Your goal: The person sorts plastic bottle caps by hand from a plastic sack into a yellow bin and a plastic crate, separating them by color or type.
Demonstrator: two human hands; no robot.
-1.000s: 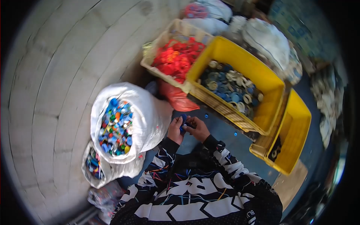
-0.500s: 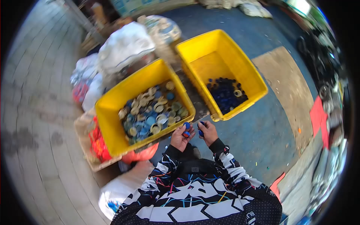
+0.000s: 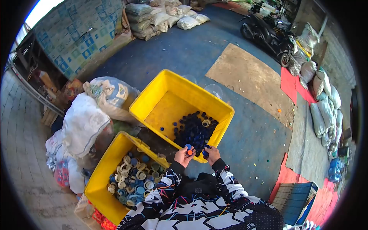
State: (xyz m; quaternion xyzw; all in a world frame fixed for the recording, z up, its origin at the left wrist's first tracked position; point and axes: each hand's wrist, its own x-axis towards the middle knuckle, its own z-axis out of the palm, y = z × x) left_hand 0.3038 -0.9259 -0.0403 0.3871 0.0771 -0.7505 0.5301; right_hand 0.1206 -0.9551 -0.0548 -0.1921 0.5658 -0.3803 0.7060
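My left hand (image 3: 181, 158) holds a blue bottle cap (image 3: 188, 146) and an orange-faced cap (image 3: 189, 152) at its fingertips. Beside it, my right hand (image 3: 214, 156) is closed around dark blue bottle caps (image 3: 206, 151). Both hands are at the near rim of a yellow bin (image 3: 226, 130). Inside that bin lies a heap of dark blue caps (image 3: 191, 132), with one cream ring-like cap (image 3: 206, 123) among them. A second yellow bin (image 3: 100, 174), to the left, contains mixed cream, blue and greenish caps (image 3: 134, 174), partly hidden by my left sleeve.
Stuffed sacks (image 3: 86, 124) stand left of the bins, and a box of red items (image 3: 100, 220) sits at lower left. A brown sheet (image 3: 249, 82) lies on the blue floor. A motorbike (image 3: 266, 38) and more sacks line the right side. A blue crate (image 3: 295, 203) is at lower right.
My view has swung to the right and up, so both bins sit lower and further left. My hands, still holding caps, have moved from between the bins to the dark blue caps' bin.
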